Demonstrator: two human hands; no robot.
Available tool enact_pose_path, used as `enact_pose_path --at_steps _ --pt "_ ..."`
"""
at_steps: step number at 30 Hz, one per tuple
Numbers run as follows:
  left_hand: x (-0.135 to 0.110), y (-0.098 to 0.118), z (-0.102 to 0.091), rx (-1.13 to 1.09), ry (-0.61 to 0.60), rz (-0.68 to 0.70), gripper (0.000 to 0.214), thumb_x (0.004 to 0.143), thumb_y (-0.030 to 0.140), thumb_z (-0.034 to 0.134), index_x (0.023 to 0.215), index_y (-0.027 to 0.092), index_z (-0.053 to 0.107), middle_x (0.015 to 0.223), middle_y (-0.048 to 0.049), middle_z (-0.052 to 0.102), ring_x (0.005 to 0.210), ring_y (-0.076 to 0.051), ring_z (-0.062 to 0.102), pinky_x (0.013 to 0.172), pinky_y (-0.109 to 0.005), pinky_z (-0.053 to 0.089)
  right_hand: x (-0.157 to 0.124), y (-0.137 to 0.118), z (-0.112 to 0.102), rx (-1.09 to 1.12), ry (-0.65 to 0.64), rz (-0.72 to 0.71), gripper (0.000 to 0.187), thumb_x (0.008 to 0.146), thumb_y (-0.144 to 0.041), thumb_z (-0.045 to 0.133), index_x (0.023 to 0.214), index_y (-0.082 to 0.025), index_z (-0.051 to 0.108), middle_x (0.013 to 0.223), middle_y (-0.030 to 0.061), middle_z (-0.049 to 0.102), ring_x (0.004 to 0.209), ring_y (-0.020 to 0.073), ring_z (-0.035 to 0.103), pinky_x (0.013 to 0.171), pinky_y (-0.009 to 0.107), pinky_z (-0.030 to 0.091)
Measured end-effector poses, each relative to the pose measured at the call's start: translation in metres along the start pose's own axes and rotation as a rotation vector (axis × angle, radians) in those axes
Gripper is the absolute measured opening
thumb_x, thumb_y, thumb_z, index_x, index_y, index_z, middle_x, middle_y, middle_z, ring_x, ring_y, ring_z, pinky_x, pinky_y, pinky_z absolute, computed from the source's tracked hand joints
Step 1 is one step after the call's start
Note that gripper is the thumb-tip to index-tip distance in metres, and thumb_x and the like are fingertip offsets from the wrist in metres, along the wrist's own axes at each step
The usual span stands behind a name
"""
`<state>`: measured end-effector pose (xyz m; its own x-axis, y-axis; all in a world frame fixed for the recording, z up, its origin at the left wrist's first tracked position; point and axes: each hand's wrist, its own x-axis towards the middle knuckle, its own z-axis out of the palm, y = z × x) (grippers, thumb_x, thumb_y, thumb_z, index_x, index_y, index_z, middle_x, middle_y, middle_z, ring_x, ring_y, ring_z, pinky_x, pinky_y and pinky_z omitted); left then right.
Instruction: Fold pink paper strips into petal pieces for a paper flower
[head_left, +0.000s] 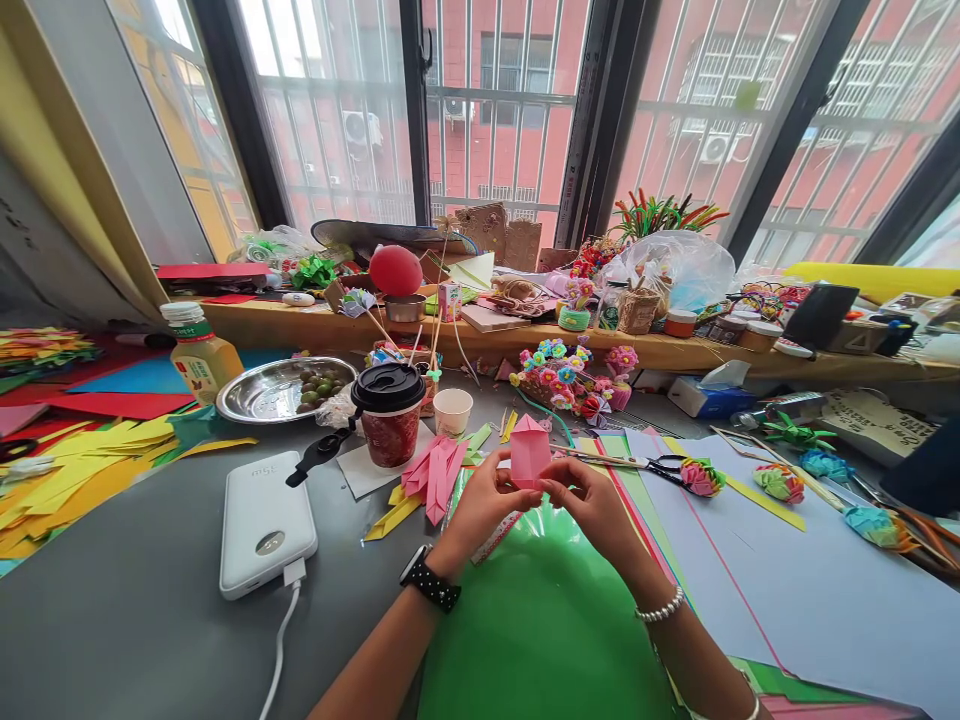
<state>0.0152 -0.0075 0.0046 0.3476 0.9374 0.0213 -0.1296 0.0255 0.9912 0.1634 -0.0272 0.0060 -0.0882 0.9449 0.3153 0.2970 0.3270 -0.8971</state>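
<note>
A small pink sheet of folded paper [529, 450] is held upright between my two hands, its top edge folded to a point. My left hand [487, 492] grips its left side and lower edge, fingers closed. At the lower right corner, my right hand [585, 497] pinches the paper between thumb and fingers. Both hands are above a shiny green surface [540, 620]. Left of them lie pink folded paper strips [436, 470] and a yellow folded strip [394, 515].
A white power bank [268, 525] with a cable lies at left. Behind it stand a lidded coffee cup [388, 420], a paper cup [453, 411] and a metal dish [247, 395]. Scissors [660, 465], paper flowers [703, 477] and white sheets [810, 590] lie at right.
</note>
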Motion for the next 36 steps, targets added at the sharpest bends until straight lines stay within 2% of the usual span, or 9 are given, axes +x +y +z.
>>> enact_pose_path --at_steps 4,6,10,14,28,36 --pt "0.002 -0.002 0.001 -0.049 0.042 -0.024 0.062 0.053 0.022 0.072 0.105 0.013 0.040 0.078 -0.0075 0.064 0.070 -0.019 0.062 0.061 -0.028 0.048 0.001 0.004 0.002 0.059 0.109 0.047 0.033 0.067 -0.039 0.058 0.092 -0.019 0.051 0.067 0.0016 0.059 0.059 0.0152 0.055 0.052 0.026 0.044" --pt "0.003 -0.003 0.000 -0.051 0.048 -0.022 0.065 0.052 0.023 0.072 0.107 0.013 0.039 0.079 -0.0079 0.064 0.070 -0.020 0.062 0.061 -0.029 0.048 0.001 0.006 0.002 0.060 0.104 0.081 0.037 0.067 -0.042 0.057 0.095 -0.018 0.053 0.068 0.0026 0.060 0.057 0.0152 0.055 0.052 0.026 0.044" --pt "0.002 -0.005 0.000 -0.049 0.017 0.007 0.062 0.054 0.024 0.071 0.106 0.014 0.039 0.080 -0.0080 0.063 0.072 -0.019 0.062 0.062 -0.029 0.048 0.000 0.006 0.003 0.045 0.005 0.096 0.031 0.072 -0.043 0.050 0.083 -0.016 0.062 0.068 0.0037 0.060 0.055 0.0142 0.053 0.052 0.025 0.043" --pt "0.001 -0.006 0.001 -0.071 0.007 0.006 0.058 0.055 0.025 0.071 0.102 0.014 0.040 0.076 -0.0066 0.064 0.070 -0.019 0.062 0.061 -0.029 0.048 -0.001 0.004 0.005 0.008 0.048 0.051 0.031 0.073 -0.043 0.049 0.069 -0.017 0.063 0.061 0.0028 0.058 0.053 0.0132 0.050 0.051 0.024 0.041" --pt "0.000 -0.006 0.003 -0.081 0.015 -0.032 0.056 0.052 0.024 0.072 0.098 0.014 0.041 0.066 -0.0043 0.064 0.062 -0.019 0.063 0.058 -0.029 0.048 -0.002 0.006 0.009 0.066 0.081 0.090 0.028 0.071 -0.042 0.052 0.065 -0.017 0.061 0.058 0.0016 0.057 0.051 0.0131 0.048 0.050 0.024 0.039" --pt "-0.001 -0.003 0.005 -0.073 -0.006 -0.049 0.053 0.052 0.023 0.072 0.095 0.014 0.041 0.066 -0.0032 0.063 0.060 -0.017 0.062 0.055 -0.026 0.046 -0.003 0.007 0.011 -0.024 0.101 0.058 0.027 0.072 -0.042 0.051 0.064 -0.017 0.059 0.058 0.0020 0.056 0.052 0.0141 0.048 0.051 0.024 0.039"
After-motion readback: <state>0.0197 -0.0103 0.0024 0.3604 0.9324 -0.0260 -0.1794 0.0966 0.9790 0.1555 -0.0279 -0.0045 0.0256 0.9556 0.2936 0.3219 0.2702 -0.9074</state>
